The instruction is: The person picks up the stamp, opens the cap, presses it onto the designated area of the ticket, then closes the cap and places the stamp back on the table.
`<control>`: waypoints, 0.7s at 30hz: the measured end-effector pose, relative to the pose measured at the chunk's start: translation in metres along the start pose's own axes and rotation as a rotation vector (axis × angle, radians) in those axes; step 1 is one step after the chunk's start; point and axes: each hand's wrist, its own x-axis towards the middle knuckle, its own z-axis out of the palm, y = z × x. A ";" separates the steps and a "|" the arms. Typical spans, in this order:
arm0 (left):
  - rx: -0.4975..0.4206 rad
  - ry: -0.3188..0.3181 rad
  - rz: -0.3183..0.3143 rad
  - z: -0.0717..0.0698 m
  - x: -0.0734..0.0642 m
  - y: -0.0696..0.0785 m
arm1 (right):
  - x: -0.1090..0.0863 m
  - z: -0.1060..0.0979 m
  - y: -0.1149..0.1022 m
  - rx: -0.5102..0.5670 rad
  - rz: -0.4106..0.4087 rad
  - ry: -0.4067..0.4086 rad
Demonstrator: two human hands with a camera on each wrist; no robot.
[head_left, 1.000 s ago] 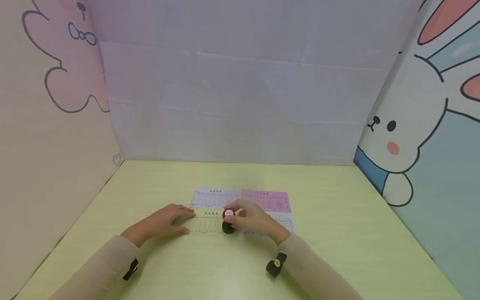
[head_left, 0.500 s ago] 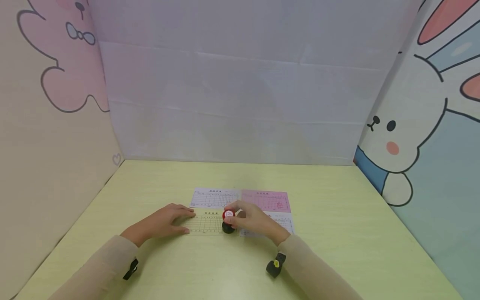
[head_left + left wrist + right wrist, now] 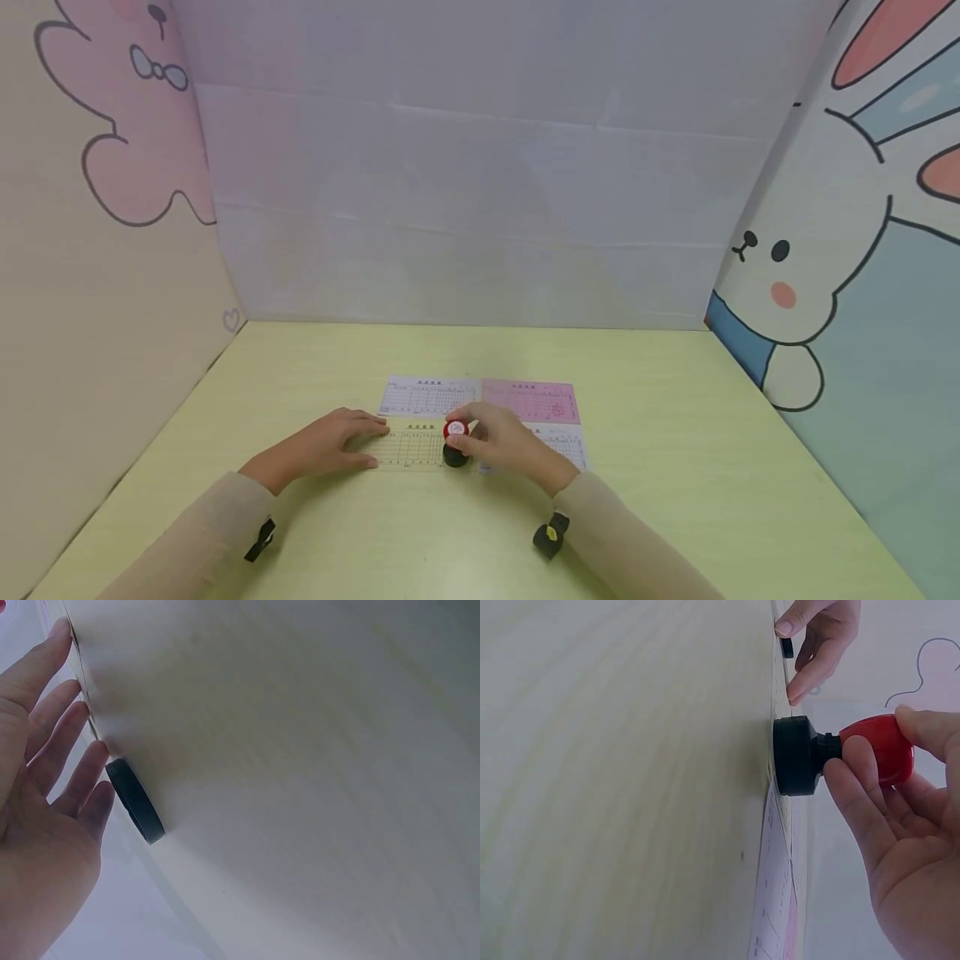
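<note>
My right hand pinches the red knob of a round self-inking stamp. In the right wrist view, the black base of the stamp stands upright on the paper, thumb and fingers around the red handle. Beneath it lies a yellow printed form, under the stamp at its right end. My left hand rests at that form's left edge, fingers extended and fingertips touching it. A flat black disc, like a cap, lies near the left fingers in the left wrist view; the head view hides it.
Behind the yellow form lies a white form. A pink form with a red stamp mark is at back right, and another white form lies partly under the right hand. Patterned walls enclose the pale table at the back and sides.
</note>
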 end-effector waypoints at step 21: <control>0.004 -0.004 -0.003 -0.001 -0.001 0.002 | 0.001 -0.001 -0.004 -0.055 -0.006 -0.026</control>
